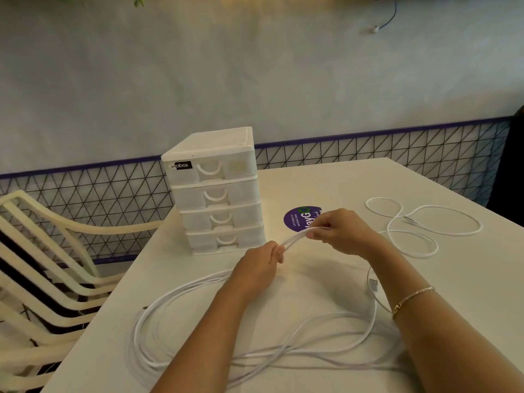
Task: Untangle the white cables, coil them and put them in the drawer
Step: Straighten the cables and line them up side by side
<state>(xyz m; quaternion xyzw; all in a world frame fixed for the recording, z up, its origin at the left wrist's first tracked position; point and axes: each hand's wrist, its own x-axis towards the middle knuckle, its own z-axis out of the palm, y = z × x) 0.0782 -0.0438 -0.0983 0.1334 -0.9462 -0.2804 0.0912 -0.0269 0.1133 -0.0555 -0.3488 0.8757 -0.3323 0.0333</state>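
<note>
Nearest the camera, the long white cable (226,330) sprawls in wide overlapping loops across the tabletop (326,180), in front of the drawer unit (215,191), and a bundle of its strands rises to both hands. The left hand (259,268) has its grip pressed together around the strands just in front of the unit's bottom drawer (225,239); the right hand (344,231), a little farther right of the unit, pinches the same strands between thumb and fingertips, so a short taut span runs between them. To do this step well, I would keep one hand as a fixed anchor and let the other feed slack through in even loops, watching for crossings where strands overlap low on the tabletop, since pulling hard there could tighten a knot. A second white cable (419,225) lies loose and uncoiled well to the right of the unit, apart from the hands. All four drawers look shut. The tabletop is pale and smooth, with a round purple sticker (297,219) just right of the unit. Left of the unit stand cream slatted chairs (42,265); behind it, a black wire lattice (368,154) runs below a pale wall.
</note>
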